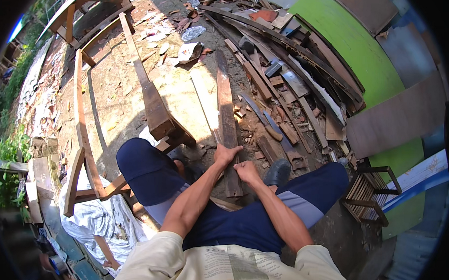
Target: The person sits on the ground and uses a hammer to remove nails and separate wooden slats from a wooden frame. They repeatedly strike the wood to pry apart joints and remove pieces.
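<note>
A long dark wooden plank (225,102) lies lengthwise in front of me, its near end between my legs. My left hand (226,154) is closed on the plank's left edge, with the thumb laid across the top. My right hand (247,172) is closed in a pinch at the right edge, just nearer to me; whatever it holds is too small to make out. Along the plank's left side runs a thin strip (198,93), partly lost in glare. Right of the plank lie two hand saws, one with a brown handle (273,133), the other with a broad bluish blade (278,129).
A wooden frame (81,121) with a thick post (158,118) stands at the left, close to my knee. Scrap boards (301,56) are heaped at the right, before a green panel (350,39). A small slatted wooden piece (370,196) stands beside my right knee. White sheeting (100,215) lies at the left.
</note>
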`<state>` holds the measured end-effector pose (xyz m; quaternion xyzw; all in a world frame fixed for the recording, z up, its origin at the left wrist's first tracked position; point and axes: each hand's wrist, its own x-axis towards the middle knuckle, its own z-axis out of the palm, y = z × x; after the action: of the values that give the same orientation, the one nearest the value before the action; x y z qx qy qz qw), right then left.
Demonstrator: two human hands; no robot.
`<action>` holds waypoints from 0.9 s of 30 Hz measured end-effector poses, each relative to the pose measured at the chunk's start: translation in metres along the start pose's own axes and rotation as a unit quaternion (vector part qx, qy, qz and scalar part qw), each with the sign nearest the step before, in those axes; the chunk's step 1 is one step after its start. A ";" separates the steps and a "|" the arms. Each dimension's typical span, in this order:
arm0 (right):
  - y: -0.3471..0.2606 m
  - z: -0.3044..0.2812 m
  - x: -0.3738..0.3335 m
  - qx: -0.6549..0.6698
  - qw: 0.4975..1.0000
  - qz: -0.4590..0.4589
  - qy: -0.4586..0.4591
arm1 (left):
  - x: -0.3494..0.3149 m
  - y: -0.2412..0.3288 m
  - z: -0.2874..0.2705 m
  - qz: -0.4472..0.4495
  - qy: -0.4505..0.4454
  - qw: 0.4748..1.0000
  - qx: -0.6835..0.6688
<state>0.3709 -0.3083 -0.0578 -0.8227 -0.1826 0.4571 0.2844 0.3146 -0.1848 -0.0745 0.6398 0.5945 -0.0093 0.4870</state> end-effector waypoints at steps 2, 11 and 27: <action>-0.013 0.001 -0.011 -0.063 0.997 -0.026 0.025 | 0.001 -0.002 -0.005 -0.011 -0.005 1.000 0.003; 0.001 -0.009 -0.018 0.014 0.999 -0.035 0.029 | 0.017 -0.007 0.008 0.006 -0.032 0.999 -0.033; 0.014 -0.035 -0.021 0.091 0.975 -0.145 0.144 | 0.007 0.003 0.002 -0.011 -0.076 0.993 -0.087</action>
<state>0.3909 -0.3414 -0.0388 -0.8153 -0.2150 0.3022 0.4447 0.3203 -0.1803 -0.0780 0.5862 0.5613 -0.0112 0.5842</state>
